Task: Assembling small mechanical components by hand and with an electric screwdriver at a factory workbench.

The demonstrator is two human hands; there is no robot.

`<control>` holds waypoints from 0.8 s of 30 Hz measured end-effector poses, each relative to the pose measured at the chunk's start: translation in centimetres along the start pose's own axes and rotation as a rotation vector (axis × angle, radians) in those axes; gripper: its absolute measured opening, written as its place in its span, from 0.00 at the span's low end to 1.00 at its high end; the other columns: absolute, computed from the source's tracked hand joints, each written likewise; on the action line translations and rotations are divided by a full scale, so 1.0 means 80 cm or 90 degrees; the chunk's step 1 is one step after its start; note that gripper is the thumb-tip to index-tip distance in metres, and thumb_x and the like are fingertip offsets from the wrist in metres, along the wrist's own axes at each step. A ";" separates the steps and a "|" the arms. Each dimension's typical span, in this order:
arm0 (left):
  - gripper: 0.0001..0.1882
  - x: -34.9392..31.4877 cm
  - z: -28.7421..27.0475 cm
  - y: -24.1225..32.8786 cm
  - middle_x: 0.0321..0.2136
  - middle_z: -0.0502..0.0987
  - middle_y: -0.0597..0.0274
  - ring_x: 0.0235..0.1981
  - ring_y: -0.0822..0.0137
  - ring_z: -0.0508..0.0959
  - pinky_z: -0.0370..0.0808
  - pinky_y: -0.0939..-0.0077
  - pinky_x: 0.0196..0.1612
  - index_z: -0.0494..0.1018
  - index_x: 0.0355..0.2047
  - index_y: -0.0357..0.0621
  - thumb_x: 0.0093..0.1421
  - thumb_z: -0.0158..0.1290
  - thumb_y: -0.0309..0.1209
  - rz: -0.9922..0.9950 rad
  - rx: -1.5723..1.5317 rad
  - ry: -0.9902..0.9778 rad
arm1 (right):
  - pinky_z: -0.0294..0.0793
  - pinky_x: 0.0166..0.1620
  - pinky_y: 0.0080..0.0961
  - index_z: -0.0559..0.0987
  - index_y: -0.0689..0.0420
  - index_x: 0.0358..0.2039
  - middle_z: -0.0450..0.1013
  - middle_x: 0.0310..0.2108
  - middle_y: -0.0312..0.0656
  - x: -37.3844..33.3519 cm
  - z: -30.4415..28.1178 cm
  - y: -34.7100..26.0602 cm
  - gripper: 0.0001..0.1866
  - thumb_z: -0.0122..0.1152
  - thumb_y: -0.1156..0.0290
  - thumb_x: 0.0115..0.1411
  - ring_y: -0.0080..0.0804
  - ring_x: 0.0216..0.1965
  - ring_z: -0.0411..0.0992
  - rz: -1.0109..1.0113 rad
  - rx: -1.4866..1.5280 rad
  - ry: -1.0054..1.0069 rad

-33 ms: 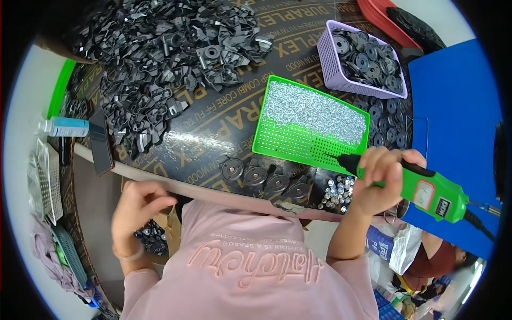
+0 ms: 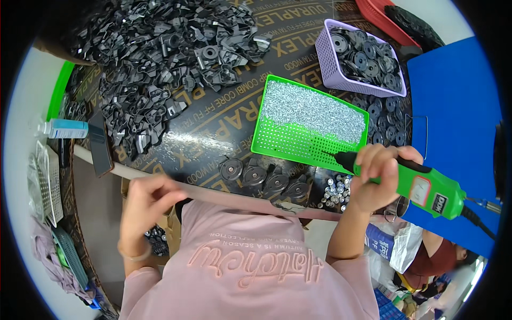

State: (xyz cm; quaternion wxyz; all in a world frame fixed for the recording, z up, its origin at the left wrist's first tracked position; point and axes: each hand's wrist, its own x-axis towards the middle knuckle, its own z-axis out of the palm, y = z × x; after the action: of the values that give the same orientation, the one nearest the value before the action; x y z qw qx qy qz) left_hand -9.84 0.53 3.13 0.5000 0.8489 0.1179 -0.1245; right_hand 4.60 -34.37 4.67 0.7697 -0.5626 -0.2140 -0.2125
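Observation:
My right hand point(image 2: 376, 178) is wrapped round a green electric screwdriver point(image 2: 434, 192). Its dark tip points left over the near right part of a green perforated tray point(image 2: 290, 143), which holds a heap of small silvery screws point(image 2: 314, 109). At the table's near edge, my left hand point(image 2: 152, 200) holds nothing that I can see, its fingers loosely bent and apart from the thumb. To its right, several round black parts with small arms point(image 2: 255, 175) lie in a row. Small shiny metal pieces point(image 2: 336, 192) are piled beside my right hand.
A big heap of black plastic parts point(image 2: 154, 69) covers the far left. A lilac basket point(image 2: 333, 72) of black discs stands far right, with loose discs point(image 2: 392, 120) near it. A blue panel point(image 2: 453, 101) borders the right side. A blue bottle point(image 2: 66, 128) lies left.
My left hand has moved right and closer to the table edge, and its fingers have straightened somewhat. The screwdriver in my right hand has shifted slightly.

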 end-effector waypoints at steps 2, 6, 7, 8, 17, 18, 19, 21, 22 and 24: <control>0.20 0.029 0.047 0.044 0.23 0.73 0.64 0.22 0.74 0.69 0.66 0.77 0.25 0.78 0.38 0.36 0.49 0.71 0.34 0.064 0.057 0.115 | 0.67 0.23 0.28 0.63 0.57 0.46 0.63 0.17 0.35 -0.004 0.004 0.011 0.18 0.62 0.72 0.62 0.25 0.15 0.62 0.009 0.012 0.023; 0.22 0.062 0.088 0.048 0.29 0.72 0.58 0.32 0.58 0.74 0.71 0.66 0.34 0.78 0.38 0.39 0.48 0.70 0.39 0.170 0.198 0.128 | 0.70 0.23 0.29 0.62 0.58 0.45 0.65 0.17 0.36 -0.009 0.009 0.035 0.17 0.61 0.77 0.61 0.25 0.14 0.63 0.011 0.018 0.031; 0.22 0.063 0.093 0.045 0.29 0.72 0.58 0.32 0.58 0.74 0.71 0.66 0.34 0.78 0.38 0.39 0.48 0.70 0.39 0.173 0.195 0.125 | 0.70 0.23 0.28 0.62 0.58 0.45 0.65 0.17 0.37 -0.010 0.011 0.037 0.17 0.61 0.77 0.61 0.25 0.14 0.63 0.009 0.015 0.032; 0.19 0.063 0.097 0.041 0.29 0.73 0.58 0.32 0.58 0.73 0.71 0.66 0.35 0.78 0.36 0.39 0.49 0.69 0.36 0.174 0.198 0.135 | 0.69 0.22 0.27 0.63 0.59 0.45 0.66 0.17 0.37 -0.012 0.012 0.037 0.17 0.61 0.77 0.61 0.25 0.14 0.63 0.025 -0.004 0.051; 0.10 0.073 0.093 0.033 0.39 0.78 0.62 0.30 0.81 0.73 0.75 0.86 0.26 0.72 0.41 0.37 0.59 0.59 0.21 0.072 -0.315 0.062 | 0.67 0.21 0.25 0.63 0.58 0.44 0.65 0.17 0.36 -0.009 0.007 0.039 0.16 0.61 0.77 0.62 0.24 0.14 0.62 0.011 -0.004 0.022; 0.12 0.075 0.093 0.041 0.39 0.78 0.63 0.31 0.81 0.73 0.76 0.86 0.28 0.71 0.44 0.38 0.61 0.58 0.20 0.035 -0.419 0.021 | 0.67 0.21 0.25 0.63 0.58 0.44 0.65 0.17 0.36 -0.009 0.009 0.038 0.16 0.61 0.77 0.62 0.24 0.14 0.62 0.012 -0.007 0.024; 0.14 0.076 0.098 0.064 0.36 0.75 0.67 0.32 0.82 0.74 0.78 0.87 0.30 0.69 0.47 0.39 0.62 0.56 0.19 0.045 -0.435 0.041 | 0.65 0.22 0.26 0.63 0.58 0.45 0.62 0.16 0.35 -0.009 0.013 0.037 0.16 0.61 0.75 0.61 0.24 0.14 0.60 0.020 -0.035 0.027; 0.16 0.080 0.103 0.071 0.35 0.74 0.68 0.33 0.82 0.73 0.78 0.88 0.30 0.69 0.49 0.39 0.62 0.56 0.19 0.072 -0.439 -0.039 | 0.64 0.22 0.28 0.64 0.57 0.45 0.60 0.15 0.34 -0.007 0.018 0.035 0.16 0.60 0.72 0.61 0.24 0.14 0.58 0.030 -0.068 0.032; 0.14 0.085 0.114 0.075 0.33 0.74 0.70 0.30 0.84 0.72 0.75 0.89 0.28 0.71 0.48 0.39 0.62 0.56 0.18 0.164 -0.410 -0.009 | 0.64 0.22 0.28 0.64 0.57 0.45 0.60 0.15 0.34 -0.006 0.020 0.034 0.16 0.60 0.73 0.61 0.24 0.14 0.58 0.035 -0.069 0.036; 0.13 0.088 0.112 0.077 0.30 0.74 0.71 0.28 0.85 0.71 0.72 0.89 0.28 0.74 0.47 0.38 0.62 0.58 0.19 0.169 -0.327 -0.070 | 0.67 0.22 0.25 0.63 0.58 0.44 0.66 0.19 0.37 -0.004 0.014 0.038 0.16 0.61 0.79 0.62 0.23 0.15 0.63 0.017 -0.012 0.027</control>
State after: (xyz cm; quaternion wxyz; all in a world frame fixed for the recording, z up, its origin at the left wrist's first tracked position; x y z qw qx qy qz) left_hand -2.03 -9.71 1.61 0.7161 0.6944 0.0060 -0.0697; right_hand 5.95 -32.43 2.44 0.7717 -0.5680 -0.1882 -0.2156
